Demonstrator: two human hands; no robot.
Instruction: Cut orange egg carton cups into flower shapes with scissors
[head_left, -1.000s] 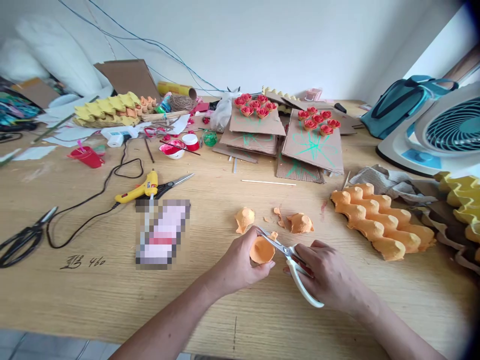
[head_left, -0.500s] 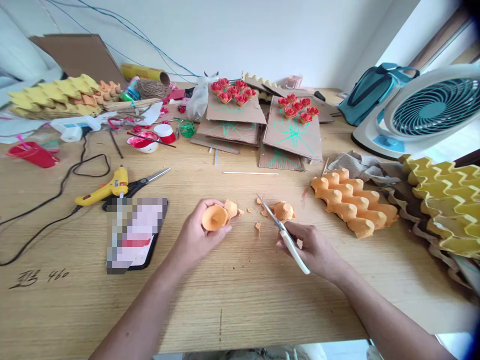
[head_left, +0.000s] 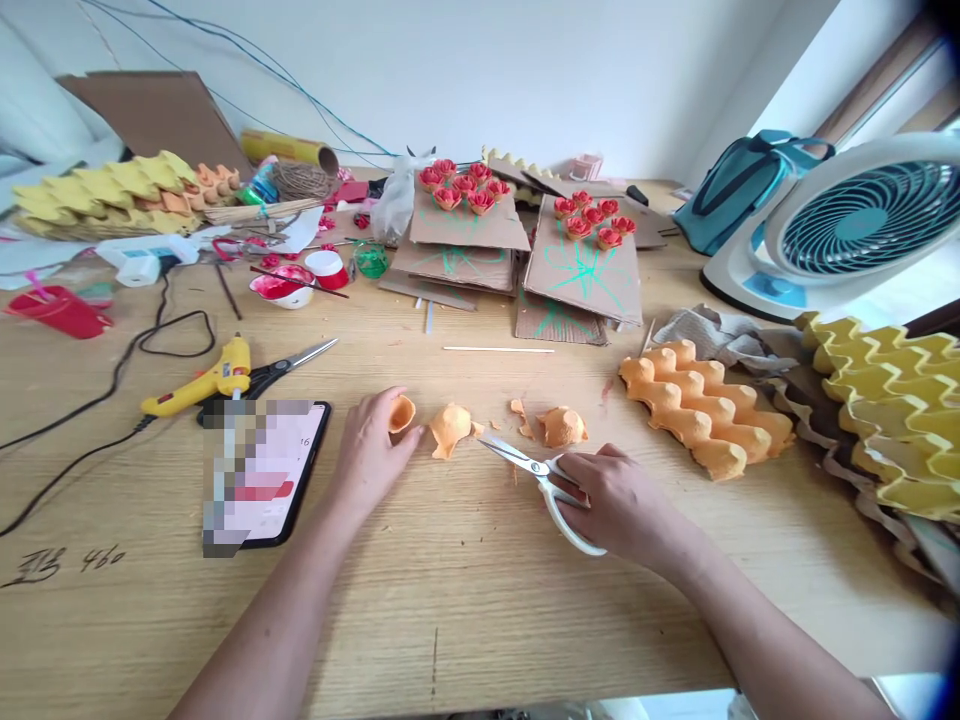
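My left hand (head_left: 369,447) rests on the wooden table (head_left: 480,600), its fingers curled round a small orange egg-carton cup (head_left: 402,412). My right hand (head_left: 611,500) grips white-handled scissors (head_left: 541,478), lying low on the table with the blades a little apart and pointing left. Between the hands lie two more cut orange cups (head_left: 448,430) (head_left: 562,427) and small orange scraps.
An orange egg-carton strip (head_left: 705,418) lies right of the cups, yellow cartons (head_left: 892,400) and a fan (head_left: 862,215) further right. A phone (head_left: 262,470), a yellow glue gun (head_left: 202,378) and black scissors (head_left: 289,364) lie left. Cardboard sheets with red flowers (head_left: 585,255) stand behind.
My left hand carried the orange cup away from the scissors, left and down to the table. My right hand lowered the scissors flat onto the table. The view swung right.
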